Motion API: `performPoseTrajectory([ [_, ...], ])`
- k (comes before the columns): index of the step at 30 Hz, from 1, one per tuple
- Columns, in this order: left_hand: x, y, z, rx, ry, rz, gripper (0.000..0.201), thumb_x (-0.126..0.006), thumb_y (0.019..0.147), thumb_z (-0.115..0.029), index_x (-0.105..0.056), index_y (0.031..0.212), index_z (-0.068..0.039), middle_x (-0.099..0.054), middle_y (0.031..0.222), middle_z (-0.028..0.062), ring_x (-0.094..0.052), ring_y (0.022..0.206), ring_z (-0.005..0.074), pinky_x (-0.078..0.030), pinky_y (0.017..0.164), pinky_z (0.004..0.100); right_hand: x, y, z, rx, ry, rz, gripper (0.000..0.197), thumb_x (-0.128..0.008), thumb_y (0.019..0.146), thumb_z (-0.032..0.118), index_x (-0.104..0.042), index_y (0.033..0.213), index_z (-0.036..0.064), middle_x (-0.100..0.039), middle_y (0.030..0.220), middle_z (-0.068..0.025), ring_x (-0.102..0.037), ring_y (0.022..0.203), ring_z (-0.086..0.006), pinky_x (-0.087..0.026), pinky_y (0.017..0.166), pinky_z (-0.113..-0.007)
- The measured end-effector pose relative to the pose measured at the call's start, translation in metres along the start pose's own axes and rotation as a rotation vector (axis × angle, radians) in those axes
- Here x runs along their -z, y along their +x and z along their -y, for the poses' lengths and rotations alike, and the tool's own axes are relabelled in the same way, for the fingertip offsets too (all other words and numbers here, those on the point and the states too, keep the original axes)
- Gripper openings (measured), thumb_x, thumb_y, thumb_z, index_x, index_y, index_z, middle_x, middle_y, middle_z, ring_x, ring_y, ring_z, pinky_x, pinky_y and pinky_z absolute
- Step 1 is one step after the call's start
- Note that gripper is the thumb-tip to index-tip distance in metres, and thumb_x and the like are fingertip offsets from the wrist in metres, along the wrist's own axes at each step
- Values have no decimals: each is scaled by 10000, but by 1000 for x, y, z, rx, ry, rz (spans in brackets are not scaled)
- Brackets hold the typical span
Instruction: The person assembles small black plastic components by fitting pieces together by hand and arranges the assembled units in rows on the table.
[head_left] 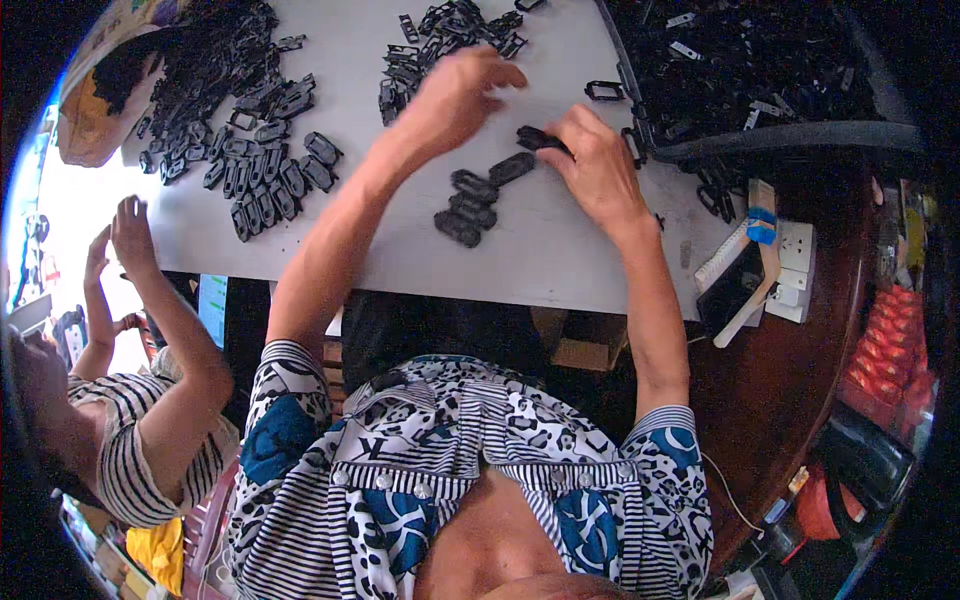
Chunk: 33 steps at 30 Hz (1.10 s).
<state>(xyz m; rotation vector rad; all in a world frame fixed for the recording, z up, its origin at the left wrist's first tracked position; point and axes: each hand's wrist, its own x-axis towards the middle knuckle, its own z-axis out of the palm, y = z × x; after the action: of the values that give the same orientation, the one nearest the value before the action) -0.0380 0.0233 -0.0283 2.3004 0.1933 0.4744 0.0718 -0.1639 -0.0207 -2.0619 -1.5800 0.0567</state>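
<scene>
My right hand (598,168) is closed, pinching a small black plastic part (537,137) between thumb and fingers. My left hand (468,90) hovers beside a heap of black plastic frames (440,35); its fingers are slightly curled and apart, with nothing visible in them. Below my right hand, a single oblong part (513,167) lies on the grey-white table (345,130). It sits by a short row of similar parts (468,212). A lone open frame (604,91) rests farther off, near the table's right side.
A large black tray (780,140) full of small dark parts stands at the far right. Many frames (265,170) cover the table's left. A power strip (795,265) and a blue-taped strip (762,225) lie at right. Another person's hands (130,235) are raised at left.
</scene>
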Motion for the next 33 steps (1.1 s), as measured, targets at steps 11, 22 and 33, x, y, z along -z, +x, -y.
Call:
performPoseTrajectory([
  [11,35,-15,7,-23,633,-77,263,-655,729,-17,-698,978,-90,-598,997,114,-566,1007,319,-504,831,412,8,39,-44,61,-597,-92,44,-603,787,50,-633,820,52,-615,885,-114,-591,906,-290,-473,810,-388],
  [22,26,2,8,-62,728,-45,178,-701,751,-167,-658,868,-40,-584,946,115,-569,949,319,-497,781,434,-5,47,-33,-2,142,-39,260,-532,860,22,-634,1094,73,-616,977,-181,-590,956,-375,-481,809,-443],
  [33,-1,32,20,-120,721,-222,134,-637,769,-60,-661,901,-54,-595,924,130,-584,926,330,-497,762,424,-2,37,-27,-92,75,-7,383,-733,743,18,-588,1098,21,-521,1063,-176,-567,999,-391,-475,835,-450],
])
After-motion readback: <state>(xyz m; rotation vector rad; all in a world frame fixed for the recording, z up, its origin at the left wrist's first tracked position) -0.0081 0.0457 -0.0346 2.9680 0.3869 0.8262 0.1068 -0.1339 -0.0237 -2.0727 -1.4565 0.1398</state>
